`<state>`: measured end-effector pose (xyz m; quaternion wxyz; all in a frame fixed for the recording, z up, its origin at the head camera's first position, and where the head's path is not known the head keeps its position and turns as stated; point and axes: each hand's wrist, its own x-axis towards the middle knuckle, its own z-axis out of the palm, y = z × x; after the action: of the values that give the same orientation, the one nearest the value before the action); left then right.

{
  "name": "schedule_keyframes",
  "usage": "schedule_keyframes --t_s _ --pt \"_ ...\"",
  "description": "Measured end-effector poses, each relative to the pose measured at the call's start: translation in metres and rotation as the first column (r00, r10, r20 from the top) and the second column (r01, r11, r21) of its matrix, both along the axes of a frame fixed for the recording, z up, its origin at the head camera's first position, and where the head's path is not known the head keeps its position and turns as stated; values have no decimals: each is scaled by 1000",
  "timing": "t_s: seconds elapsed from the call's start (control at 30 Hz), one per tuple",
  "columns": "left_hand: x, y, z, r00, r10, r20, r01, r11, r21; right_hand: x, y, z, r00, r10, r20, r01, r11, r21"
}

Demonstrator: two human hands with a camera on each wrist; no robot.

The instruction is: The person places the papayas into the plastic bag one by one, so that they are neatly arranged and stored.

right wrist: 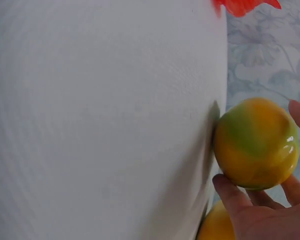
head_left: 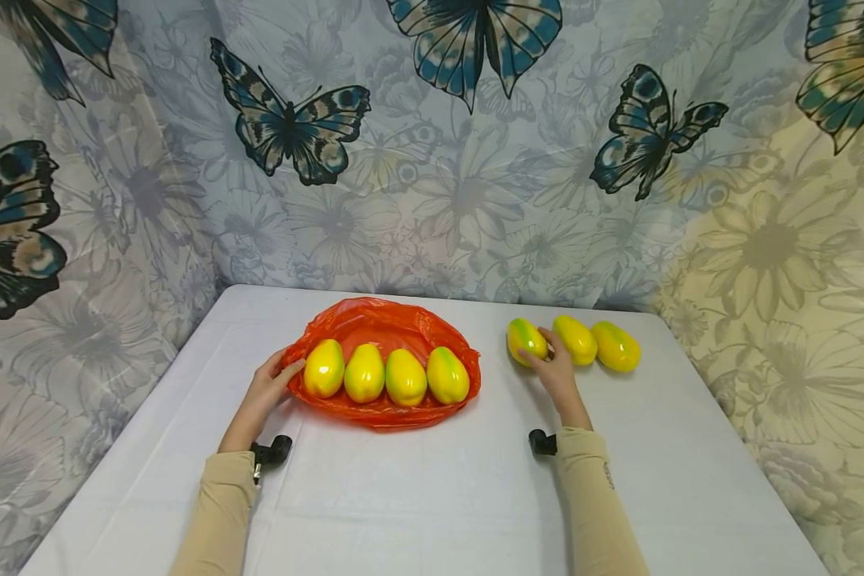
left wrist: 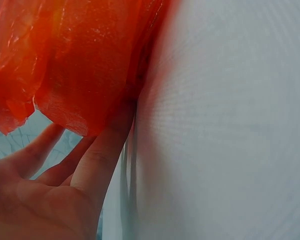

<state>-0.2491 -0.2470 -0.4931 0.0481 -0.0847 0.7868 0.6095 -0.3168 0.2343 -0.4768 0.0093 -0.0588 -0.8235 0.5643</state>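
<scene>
yellow-green fruit [head_left: 525,336] pinched by right grip [head_left: 554,370], at 3 o'clock from red bag [head_left: 382,418] on bench [head_left: 418,512]; bag touched at 9 o'clock by left grip [head_left: 268,382], fingers [left wrist: 96,159] spread. four fruits [head_left: 406,378] held inside.

white table [head_left: 403,496] – behind it, pale floral backdrop [head_left: 475,216] – dark-blue printed butterflies [head_left: 290,132]

Yellow-green mango [head_left: 522,336], glossy, right of an open red plastic bag [head_left: 374,416] with four yellow mangoes [head_left: 364,374] inside.
</scene>
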Motion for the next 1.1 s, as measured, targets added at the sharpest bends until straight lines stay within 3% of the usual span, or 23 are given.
schedule_keyframes --t_s 0.7,1.1 --pt "0 0 -1 999 14 -33 -14 1000 6 -3 -26 -6 999 -23 -37 23 1000 -20" --pt "1 1 -1 999 8 -35 -8 1000 19 -2 -47 3 999 10 -50 -11 1000 -24"
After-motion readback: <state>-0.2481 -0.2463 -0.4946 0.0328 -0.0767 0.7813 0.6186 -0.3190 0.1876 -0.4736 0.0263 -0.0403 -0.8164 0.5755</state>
